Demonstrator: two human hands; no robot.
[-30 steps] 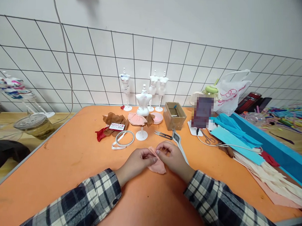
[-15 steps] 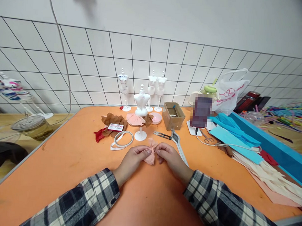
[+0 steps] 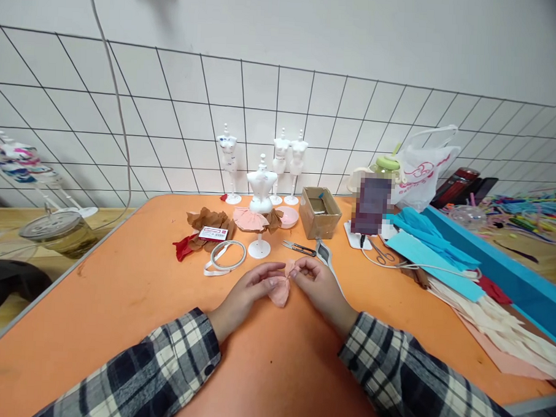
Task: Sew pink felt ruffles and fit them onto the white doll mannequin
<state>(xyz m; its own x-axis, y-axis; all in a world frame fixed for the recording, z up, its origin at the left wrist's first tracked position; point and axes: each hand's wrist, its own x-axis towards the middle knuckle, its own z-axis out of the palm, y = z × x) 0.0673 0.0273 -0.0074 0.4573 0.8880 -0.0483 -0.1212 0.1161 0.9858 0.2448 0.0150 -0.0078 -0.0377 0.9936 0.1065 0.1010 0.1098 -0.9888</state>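
Observation:
A small piece of pink crepe paper [image 3: 280, 293], gathered at its middle, is pinched between my two hands above the orange table [image 3: 270, 386]. My left hand [image 3: 246, 293] holds its left side between thumb and fingers. On the upper right, my right hand [image 3: 319, 289] grips the gathered part with thumb and forefinger. Just beyond them a white mini dress form [image 3: 261, 192] stands upright, with a pink ruffle [image 3: 250, 219] and a brown ruffle [image 3: 274, 221] around its waist.
Thread snips [image 3: 299, 249], a roll of white tape [image 3: 228, 255] and brown crepe paper [image 3: 210, 221] lie beyond my hands. A cardboard box [image 3: 320, 215] stands behind. Blue sheets [image 3: 434, 264], scissors [image 3: 383, 256] and a phone [image 3: 371, 205] are at right.
The pink paper has turned a little and its upper part folded over between my fingers. My right hand has shifted slightly up and closer to my left.

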